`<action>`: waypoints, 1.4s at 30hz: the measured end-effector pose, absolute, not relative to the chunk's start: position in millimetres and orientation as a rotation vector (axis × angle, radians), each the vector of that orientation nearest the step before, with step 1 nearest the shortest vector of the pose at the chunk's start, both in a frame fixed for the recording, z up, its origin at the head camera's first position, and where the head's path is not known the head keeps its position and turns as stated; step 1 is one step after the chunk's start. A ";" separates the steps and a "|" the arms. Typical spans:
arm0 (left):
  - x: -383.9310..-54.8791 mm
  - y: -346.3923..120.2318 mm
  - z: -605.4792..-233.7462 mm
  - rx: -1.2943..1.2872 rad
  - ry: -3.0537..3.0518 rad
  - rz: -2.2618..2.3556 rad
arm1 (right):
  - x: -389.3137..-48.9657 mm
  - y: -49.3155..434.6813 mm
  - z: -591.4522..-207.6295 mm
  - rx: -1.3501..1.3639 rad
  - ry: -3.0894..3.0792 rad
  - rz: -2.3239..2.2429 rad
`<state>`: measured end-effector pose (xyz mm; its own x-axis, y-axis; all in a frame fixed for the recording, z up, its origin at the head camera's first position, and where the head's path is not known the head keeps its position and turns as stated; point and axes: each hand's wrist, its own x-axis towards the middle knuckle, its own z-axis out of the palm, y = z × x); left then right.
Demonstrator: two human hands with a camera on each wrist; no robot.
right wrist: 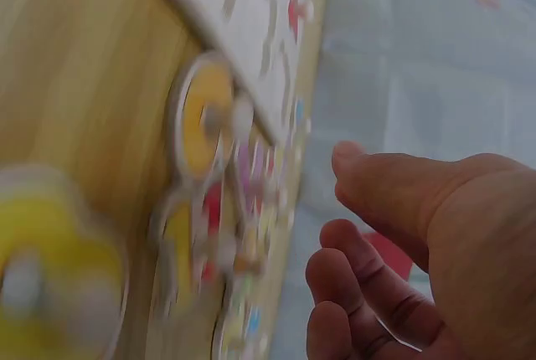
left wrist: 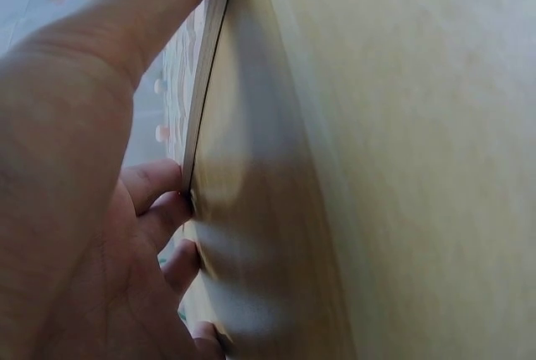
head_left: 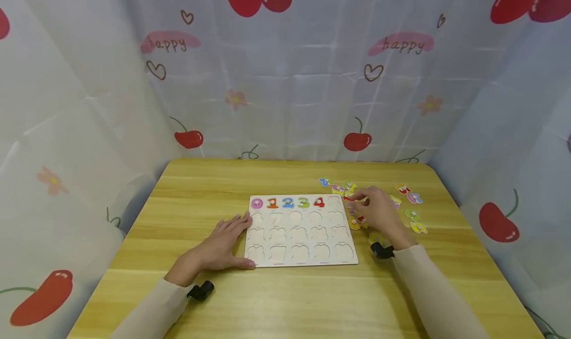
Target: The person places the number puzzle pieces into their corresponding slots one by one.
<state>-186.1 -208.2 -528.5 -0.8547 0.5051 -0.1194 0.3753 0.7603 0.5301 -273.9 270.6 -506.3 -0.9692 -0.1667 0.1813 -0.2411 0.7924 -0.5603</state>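
Observation:
A white wooden number board (head_left: 285, 265) lies on the table, with colourful number pieces 0, 1, 2, 3 and a red 4 (head_left: 318, 202) in its top row. The other recesses are bare. My left hand (head_left: 218, 245) rests at the board's left edge, fingers spread and thumb at the near corner. Beyond the board's right edge, my right hand (head_left: 376, 210) hovers over loose number pieces, thumb and fingers pointing left beside a small red piece (head_left: 347, 198). In the right wrist view nothing shows between the thumb (right wrist: 377, 180) and the curved fingers.
Loose pieces lie scattered right of the board, among them a yellow piece (head_left: 418, 227), a green piece (head_left: 412, 214) and a red piece (head_left: 403, 189). A cherry-printed curtain (head_left: 285, 111) surrounds the wooden table (head_left: 285, 299) at the back and sides.

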 end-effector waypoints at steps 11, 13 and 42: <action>-189.0 -206.4 -530.5 0.707 2.690 0.737 | -238.1 375.3 -511.2 0.089 -2.826 0.758; -188.9 -206.1 -530.5 0.704 2.689 0.738 | -233.7 392.5 -514.9 0.058 -2.825 0.763; -187.7 -207.2 -527.4 0.669 2.698 0.736 | -211.2 454.9 -536.5 -0.037 -2.951 0.917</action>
<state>-187.7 -207.2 -527.4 -0.8585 0.4961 -0.1299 0.3613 0.7649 0.5333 -211.2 454.9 -536.5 -0.9984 0.0381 0.0416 0.0079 0.8239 -0.5666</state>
